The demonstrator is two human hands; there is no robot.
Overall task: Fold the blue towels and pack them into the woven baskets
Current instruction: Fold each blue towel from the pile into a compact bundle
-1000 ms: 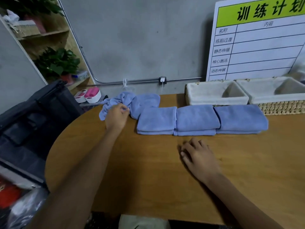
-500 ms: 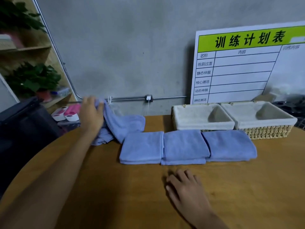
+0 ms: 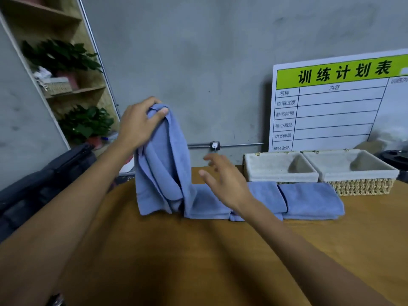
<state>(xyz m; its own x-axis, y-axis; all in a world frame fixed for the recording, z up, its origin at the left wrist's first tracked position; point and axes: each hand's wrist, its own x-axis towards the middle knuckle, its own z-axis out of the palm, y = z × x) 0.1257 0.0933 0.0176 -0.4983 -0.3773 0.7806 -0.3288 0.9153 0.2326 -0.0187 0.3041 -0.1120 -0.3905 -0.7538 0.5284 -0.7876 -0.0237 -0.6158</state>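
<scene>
Up above the wooden table (image 3: 220,257), the left hand (image 3: 138,127) pinches the top of an unfolded blue towel (image 3: 162,168), fingers and thumb curled round a bunched corner. The cloth hangs down in loose folds, and its lower edge looks to reach the tabletop at the left end of a row of folded towels, though the contact itself is hard to make out.

The right hand (image 3: 225,181) hovers just right of the hanging towel with its fingers spread and relaxed, holding nothing; whether its fingertips touch the cloth cannot be told. It sits in front of the row, hiding part of it.

Three folded blue towels lie side by side on the table: the left folded towel (image 3: 206,205) partly behind the hanging cloth, the middle folded towel (image 3: 268,196) largely covered by the right wrist, and the right folded towel (image 3: 311,202) in plain view.

Behind them, against the wall, stand two woven baskets with pale cloth liners, touching each other: the left basket (image 3: 280,175) and the right basket (image 3: 362,186). No towel shows in either one.

A white chart board (image 3: 340,107) with a green header leans on the wall behind the baskets. A shelf with potted plants (image 3: 86,124) stands at the left.
</scene>
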